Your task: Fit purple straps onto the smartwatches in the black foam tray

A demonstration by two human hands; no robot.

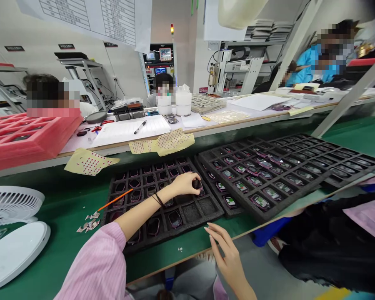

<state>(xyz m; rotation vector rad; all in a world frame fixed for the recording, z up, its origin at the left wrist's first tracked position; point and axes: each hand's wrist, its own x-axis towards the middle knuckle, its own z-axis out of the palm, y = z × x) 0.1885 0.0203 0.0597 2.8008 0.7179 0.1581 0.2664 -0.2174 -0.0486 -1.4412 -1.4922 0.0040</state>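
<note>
My left hand [187, 184] reaches over a black foam tray [192, 211], its thumb and fingers closed around a small dark device [196, 183] at the tray's right side. The fingers partly cover that device. Similar dark-screened devices with purplish rims, such as one device [175, 218], lie in the tray's square pockets. At the near right, a few pockets show bare foam. In front of the bench edge, my right hand [226, 254] holds nothing, with its fingers stretched out and apart.
To the right, more black foam trays [237, 198] overlap, filled with devices. An orange stick [115, 200] and small paper scraps [89, 223] lie left of my tray. A white fan [17, 250] stands far left. Above runs a shelf with a pink foam tray [56, 137]; people sit beyond.
</note>
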